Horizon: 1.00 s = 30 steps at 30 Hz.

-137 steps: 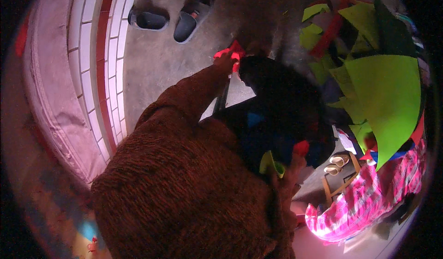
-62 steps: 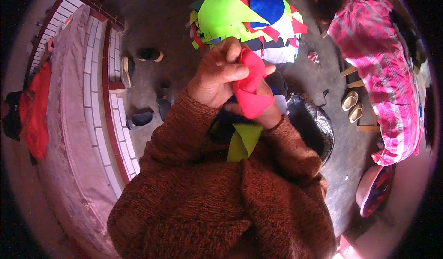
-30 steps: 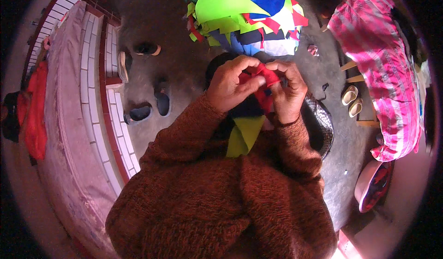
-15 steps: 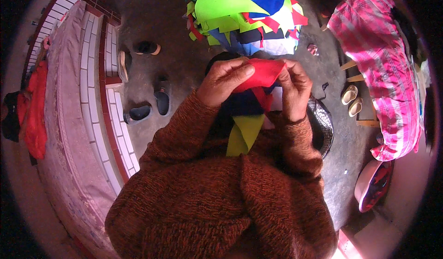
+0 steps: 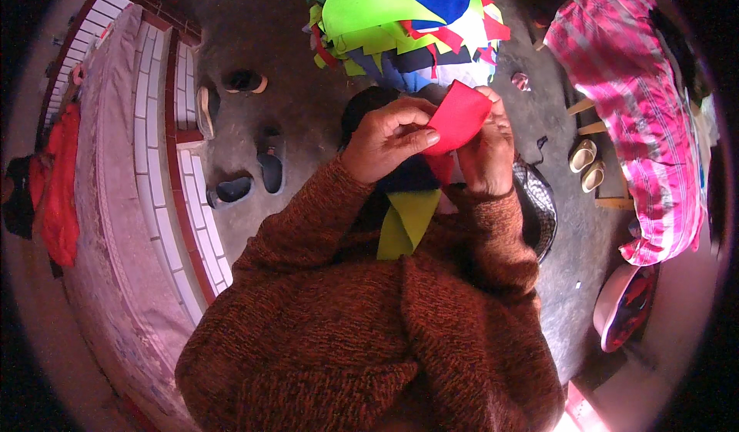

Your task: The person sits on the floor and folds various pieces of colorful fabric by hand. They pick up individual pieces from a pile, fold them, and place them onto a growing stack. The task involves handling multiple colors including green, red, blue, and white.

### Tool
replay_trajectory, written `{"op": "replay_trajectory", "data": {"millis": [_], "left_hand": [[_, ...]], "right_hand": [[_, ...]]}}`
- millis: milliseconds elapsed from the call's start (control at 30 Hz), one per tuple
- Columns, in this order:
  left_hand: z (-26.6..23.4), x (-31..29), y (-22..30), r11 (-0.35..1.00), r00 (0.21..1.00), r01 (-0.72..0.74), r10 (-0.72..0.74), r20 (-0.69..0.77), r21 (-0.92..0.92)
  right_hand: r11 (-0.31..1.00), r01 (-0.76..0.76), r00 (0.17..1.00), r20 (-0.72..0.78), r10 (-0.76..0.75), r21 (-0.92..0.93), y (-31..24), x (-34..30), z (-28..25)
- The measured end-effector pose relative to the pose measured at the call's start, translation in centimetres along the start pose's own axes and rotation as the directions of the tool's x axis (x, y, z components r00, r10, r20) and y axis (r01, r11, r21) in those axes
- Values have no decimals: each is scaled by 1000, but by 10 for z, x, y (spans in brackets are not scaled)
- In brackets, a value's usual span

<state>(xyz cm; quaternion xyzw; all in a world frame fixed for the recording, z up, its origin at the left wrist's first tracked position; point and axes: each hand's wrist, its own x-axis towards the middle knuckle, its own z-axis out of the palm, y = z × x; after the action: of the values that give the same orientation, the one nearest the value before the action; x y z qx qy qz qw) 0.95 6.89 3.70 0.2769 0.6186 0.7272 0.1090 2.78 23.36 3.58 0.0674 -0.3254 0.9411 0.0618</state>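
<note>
Two-handed, holds a red cloth scrap (image 5: 460,118) between left hand (image 5: 385,142) and right hand (image 5: 491,155) (gripped at opposite sides), before a brown sweater (image 5: 369,324), with a multicoloured cloth heap (image 5: 377,10) beyond.

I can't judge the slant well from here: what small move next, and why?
Perhaps turn the red cloth piece level: it is held at a slant, one corner standing above both hands in the picture. The left hand pinches its left side, thumb in front; the right hand is at its right side, grip partly hidden.
</note>
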Motion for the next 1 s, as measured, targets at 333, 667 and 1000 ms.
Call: {"op": "replay_trajectory", "data": {"millis": [333, 667, 1000], "left_hand": [[4, 8, 3, 937, 985, -174, 165, 55, 304], [4, 8, 10, 981, 975, 192, -193, -112, -18], [-55, 59, 39, 735, 980, -198, 126, 156, 649]], "right_hand": [[996, -16, 994, 111, 7, 84, -8, -6, 16], [997, -54, 996, 76, 51, 46, -12, -7, 9], [957, -237, 949, -253, 191, -169, 18, -13, -50]]}}
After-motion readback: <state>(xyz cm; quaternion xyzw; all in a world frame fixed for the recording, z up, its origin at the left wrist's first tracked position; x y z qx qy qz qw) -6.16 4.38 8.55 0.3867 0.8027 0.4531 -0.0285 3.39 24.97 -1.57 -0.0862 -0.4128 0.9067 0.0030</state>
